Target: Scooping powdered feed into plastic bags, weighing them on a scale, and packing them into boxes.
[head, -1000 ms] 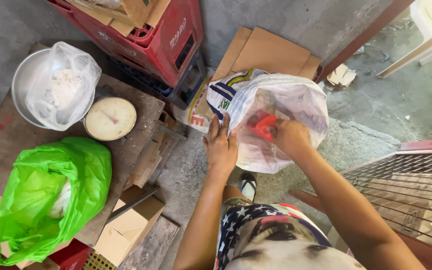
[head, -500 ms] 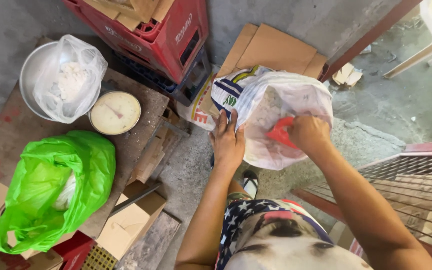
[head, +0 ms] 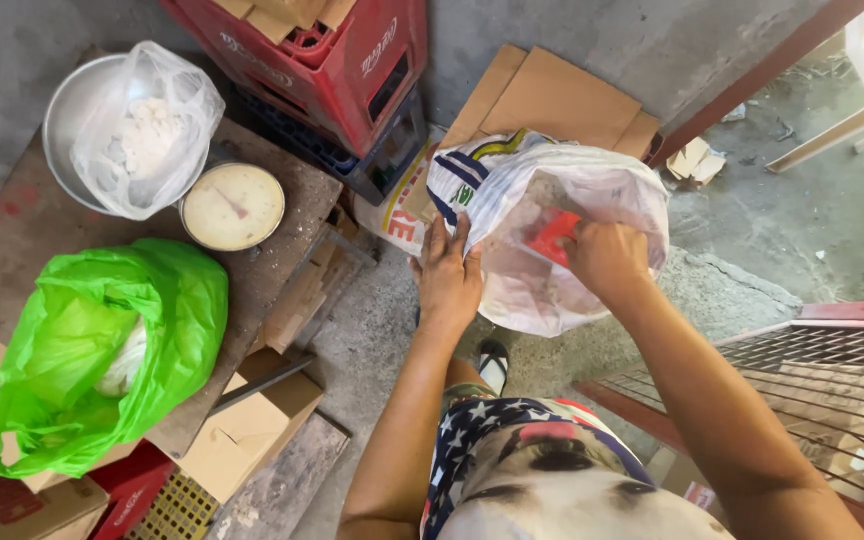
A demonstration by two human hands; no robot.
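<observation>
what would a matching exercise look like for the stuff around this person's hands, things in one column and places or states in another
Things:
1. left hand
2. right hand
3. round dial scale
4. bright green plastic bag

Places or states:
A. on the wooden board beside the metal bowl
B. inside the white plastic sack, gripping a red object
C. lying crumpled and open on the board
D. holding the sack's rim

Pairs: 1-D, 2-B, 3-A, 4-C

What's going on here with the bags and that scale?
A person stands over a large white sack on the concrete floor. The left hand holds the sack's rim open, and the right hand is inside it, gripping a red scoop. To the left, a wooden table carries a round scale, a metal bowl lined with a clear bag of white powder, and a green plastic bag. Red crates stand behind.
</observation>
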